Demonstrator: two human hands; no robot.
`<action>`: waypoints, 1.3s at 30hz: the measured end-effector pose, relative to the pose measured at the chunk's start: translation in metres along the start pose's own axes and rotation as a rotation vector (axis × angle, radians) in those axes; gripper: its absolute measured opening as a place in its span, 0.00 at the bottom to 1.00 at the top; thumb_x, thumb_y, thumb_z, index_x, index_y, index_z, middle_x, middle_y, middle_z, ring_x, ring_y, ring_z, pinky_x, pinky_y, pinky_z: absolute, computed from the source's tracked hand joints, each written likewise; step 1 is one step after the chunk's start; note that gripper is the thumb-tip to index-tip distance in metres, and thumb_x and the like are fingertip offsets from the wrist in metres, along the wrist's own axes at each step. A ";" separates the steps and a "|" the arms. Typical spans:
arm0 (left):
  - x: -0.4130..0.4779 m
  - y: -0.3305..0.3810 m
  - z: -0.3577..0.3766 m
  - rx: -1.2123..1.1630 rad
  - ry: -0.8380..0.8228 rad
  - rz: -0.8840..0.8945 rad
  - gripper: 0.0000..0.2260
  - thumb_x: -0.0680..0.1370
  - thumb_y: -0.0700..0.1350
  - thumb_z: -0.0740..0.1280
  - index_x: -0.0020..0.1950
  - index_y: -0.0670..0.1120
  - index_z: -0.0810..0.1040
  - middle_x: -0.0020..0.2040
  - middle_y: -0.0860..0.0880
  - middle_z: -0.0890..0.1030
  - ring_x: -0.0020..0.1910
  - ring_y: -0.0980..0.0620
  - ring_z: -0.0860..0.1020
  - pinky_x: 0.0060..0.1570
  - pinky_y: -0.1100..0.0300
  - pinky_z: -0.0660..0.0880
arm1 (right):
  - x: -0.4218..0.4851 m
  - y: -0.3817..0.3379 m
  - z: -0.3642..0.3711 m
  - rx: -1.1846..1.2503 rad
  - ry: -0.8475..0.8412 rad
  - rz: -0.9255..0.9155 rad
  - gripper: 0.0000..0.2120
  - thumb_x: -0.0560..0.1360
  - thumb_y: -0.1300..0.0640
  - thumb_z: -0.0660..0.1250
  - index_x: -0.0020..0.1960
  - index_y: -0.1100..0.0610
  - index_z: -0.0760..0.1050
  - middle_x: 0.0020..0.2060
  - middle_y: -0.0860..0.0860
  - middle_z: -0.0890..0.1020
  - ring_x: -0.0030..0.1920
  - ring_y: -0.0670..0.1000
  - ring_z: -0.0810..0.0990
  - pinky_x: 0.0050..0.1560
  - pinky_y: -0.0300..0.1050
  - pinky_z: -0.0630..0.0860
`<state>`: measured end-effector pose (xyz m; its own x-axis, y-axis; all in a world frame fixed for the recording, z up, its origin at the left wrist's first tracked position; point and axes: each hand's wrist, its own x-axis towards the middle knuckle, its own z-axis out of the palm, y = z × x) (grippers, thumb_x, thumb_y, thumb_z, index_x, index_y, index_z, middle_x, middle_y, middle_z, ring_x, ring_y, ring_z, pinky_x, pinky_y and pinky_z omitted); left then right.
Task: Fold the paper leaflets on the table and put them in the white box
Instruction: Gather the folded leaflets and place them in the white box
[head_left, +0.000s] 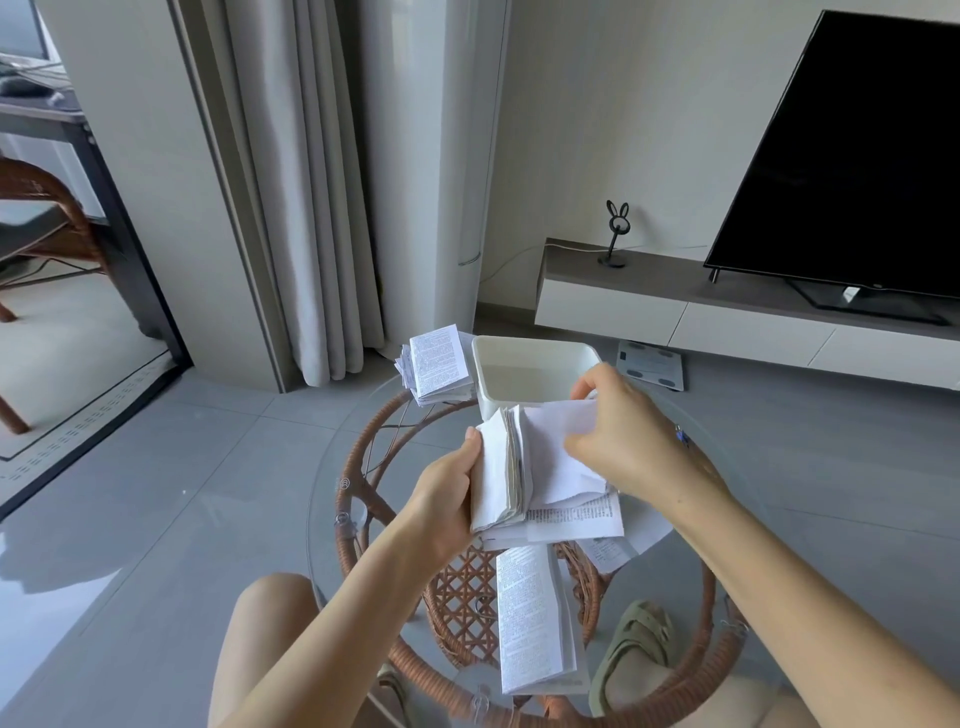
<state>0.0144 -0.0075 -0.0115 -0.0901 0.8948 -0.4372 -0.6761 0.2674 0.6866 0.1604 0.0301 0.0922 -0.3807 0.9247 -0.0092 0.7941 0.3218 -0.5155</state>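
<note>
Grey curtains hang behind the round glass table, where a stack of folded leaflets sits just left of the white box (it looks empty from here). The left hand grips a leaflet by its folded edge, thumb on top. The right hand, wrist arched, pinches the loose flap. Squaring the edges before pressing the crease should keep the fold neat.
</note>
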 end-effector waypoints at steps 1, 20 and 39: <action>0.000 0.001 -0.001 0.011 0.000 -0.020 0.19 0.82 0.52 0.56 0.61 0.39 0.76 0.48 0.42 0.81 0.47 0.46 0.79 0.52 0.51 0.75 | -0.002 -0.002 -0.001 -0.065 -0.023 -0.056 0.11 0.75 0.64 0.61 0.54 0.53 0.65 0.42 0.48 0.72 0.34 0.43 0.68 0.27 0.38 0.61; -0.002 0.001 -0.002 0.116 0.038 0.095 0.19 0.83 0.51 0.54 0.58 0.39 0.76 0.52 0.41 0.82 0.50 0.44 0.80 0.53 0.50 0.76 | 0.002 -0.008 0.013 -0.220 0.043 -0.076 0.10 0.74 0.62 0.63 0.51 0.58 0.63 0.39 0.52 0.73 0.36 0.52 0.72 0.26 0.36 0.61; -0.007 -0.012 0.011 0.333 0.104 0.313 0.17 0.82 0.57 0.54 0.57 0.47 0.76 0.57 0.38 0.80 0.51 0.43 0.79 0.56 0.42 0.75 | 0.011 -0.009 0.040 0.078 0.170 -0.146 0.06 0.80 0.61 0.57 0.52 0.57 0.72 0.45 0.51 0.79 0.44 0.49 0.74 0.31 0.29 0.62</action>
<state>0.0312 -0.0131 -0.0097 -0.3367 0.9147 -0.2237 -0.3349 0.1057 0.9363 0.1307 0.0292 0.0624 -0.3989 0.8923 0.2112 0.6949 0.4444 -0.5654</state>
